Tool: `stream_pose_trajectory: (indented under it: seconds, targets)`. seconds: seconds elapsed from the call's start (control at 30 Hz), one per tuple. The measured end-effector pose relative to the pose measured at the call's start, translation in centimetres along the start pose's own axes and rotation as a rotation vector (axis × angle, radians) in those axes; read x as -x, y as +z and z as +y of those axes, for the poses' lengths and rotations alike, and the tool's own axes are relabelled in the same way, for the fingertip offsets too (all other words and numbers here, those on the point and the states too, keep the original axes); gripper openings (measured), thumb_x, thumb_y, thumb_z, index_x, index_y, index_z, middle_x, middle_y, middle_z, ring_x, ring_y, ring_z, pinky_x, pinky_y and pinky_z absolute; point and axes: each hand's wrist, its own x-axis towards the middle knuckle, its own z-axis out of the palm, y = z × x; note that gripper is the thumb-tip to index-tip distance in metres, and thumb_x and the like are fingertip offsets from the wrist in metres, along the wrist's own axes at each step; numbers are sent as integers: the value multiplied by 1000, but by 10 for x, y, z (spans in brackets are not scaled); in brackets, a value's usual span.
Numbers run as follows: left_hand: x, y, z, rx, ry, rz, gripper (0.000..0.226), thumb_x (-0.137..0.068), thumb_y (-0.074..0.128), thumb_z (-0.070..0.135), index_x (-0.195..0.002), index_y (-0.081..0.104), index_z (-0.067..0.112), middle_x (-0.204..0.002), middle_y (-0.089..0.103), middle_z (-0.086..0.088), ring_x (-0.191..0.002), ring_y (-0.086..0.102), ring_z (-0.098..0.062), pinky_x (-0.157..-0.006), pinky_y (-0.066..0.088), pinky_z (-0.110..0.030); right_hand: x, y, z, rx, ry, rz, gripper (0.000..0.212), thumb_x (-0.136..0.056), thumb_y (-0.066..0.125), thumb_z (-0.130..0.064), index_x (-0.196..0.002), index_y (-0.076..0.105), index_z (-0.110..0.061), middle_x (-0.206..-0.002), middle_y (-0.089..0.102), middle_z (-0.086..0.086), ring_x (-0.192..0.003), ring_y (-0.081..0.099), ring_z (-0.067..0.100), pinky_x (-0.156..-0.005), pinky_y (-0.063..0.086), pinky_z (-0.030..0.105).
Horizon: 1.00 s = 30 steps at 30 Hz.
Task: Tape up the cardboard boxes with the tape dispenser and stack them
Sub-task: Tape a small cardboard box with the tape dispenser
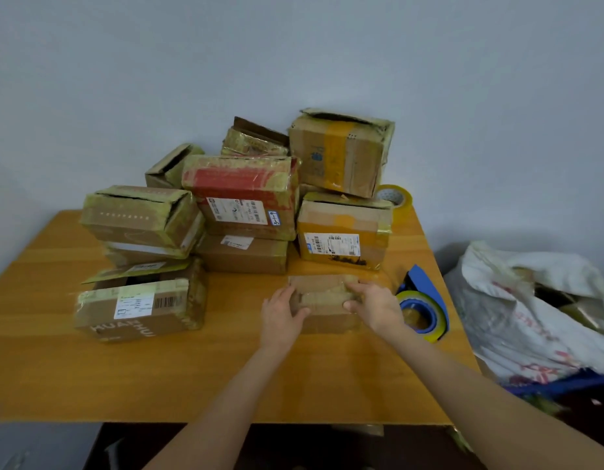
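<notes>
A small flat cardboard box (322, 290) with tape across its top lies on the wooden table (226, 374) in front of me. My left hand (282, 317) grips its left end and my right hand (375, 305) grips its right end, thumbs on top. The blue tape dispenser (421, 300) with a yellowish roll lies on the table just right of my right hand. Behind the small box rises a pile of several taped cardboard boxes (246, 205).
A spare tape roll (395, 196) stands at the back right of the table, against the wall. A white sack (531, 310) with cardboard inside sits off the table's right edge. The table's front edge runs near my forearms.
</notes>
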Motion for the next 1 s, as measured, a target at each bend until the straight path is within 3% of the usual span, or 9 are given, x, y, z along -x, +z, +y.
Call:
stream_pose_trajectory:
  seconds: [0.1, 0.2, 0.43, 0.57, 0.63, 0.73, 0.83, 0.9, 1.0]
  targets:
    - [5, 2, -2, 59, 27, -33, 62, -88, 67, 18, -144, 40, 14, -153, 32, -7, -139, 36, -22, -113, 26, -30, 2, 3, -1, 67, -3, -12, 44, -95, 57, -41, -138, 51, -39, -152, 35, 0, -127, 49, 30, -99, 44, 38]
    - [9, 5, -6, -17, 56, -98, 62, -93, 61, 24, -148, 32, 23, -159, 18, 0, -142, 27, -22, -115, 23, -36, 1, 0, -5, 152, -5, -59, 50, -95, 53, -46, -143, 40, -44, -144, 33, 4, -117, 54, 36, -93, 50, 41]
    - [10, 12, -8, -386, 249, -115, 60, -100, 45, 34, -151, 14, 38, -161, -12, -8, -148, -3, -23, -119, 22, -39, -3, -7, -12, 243, -7, -106, 55, -95, 50, -52, -146, 30, -45, -136, 35, 8, -113, 57, 36, -89, 52, 41]
    - [6, 11, -14, -398, 280, -113, 55, -103, 39, 24, -150, 17, 39, -161, -1, -3, -149, 0, -20, -115, 30, -36, -6, -7, -3, 166, -47, -141, 60, -94, 50, -55, -148, 28, -44, -139, 36, 7, -119, 53, 32, -88, 51, 40]
    - [4, 9, -19, -368, 295, -81, 52, -102, 40, 20, -148, 25, 40, -161, 6, -1, -149, 6, -19, -111, 37, -35, -5, -13, 14, 91, -17, -39, 61, -93, 51, -56, -148, 32, -36, -139, 40, 5, -123, 50, 28, -86, 51, 37]
    - [3, 10, -20, -364, 346, -18, 51, -96, 54, 14, -141, 44, 35, -155, 27, -5, -144, 26, -24, -99, 50, -38, -4, -29, 55, 132, 155, 197, 60, -93, 57, -46, -142, 36, -18, -137, 41, 10, -125, 42, 30, -92, 46, 38]
    - [1, 13, -20, -404, 368, 23, 58, -78, 76, 7, -128, 60, 32, -139, 52, -10, -127, 52, -30, -77, 60, -36, -6, -40, 95, 168, 395, 115, 65, -88, 65, -46, -134, 37, -9, -130, 44, 14, -121, 46, 32, -91, 46, 41]
    - [0, 12, -18, -437, 373, 11, 62, -72, 81, 5, -125, 63, 31, -133, 58, -11, -120, 58, -30, -70, 61, -34, -9, -38, 111, 47, 489, 3, 45, -87, 68, -42, -110, 49, -7, -102, 58, 11, -93, 61, 27, -70, 51, 37]
    - [-1, 9, -18, -446, 380, -9, 64, -71, 80, 2, -126, 62, 31, -133, 59, -12, -120, 58, -30, -68, 61, -35, -12, -31, 128, -139, 528, -25, 34, -89, 68, -31, -74, 45, -10, -65, 50, 6, -55, 50, 20, -47, 37, 29]
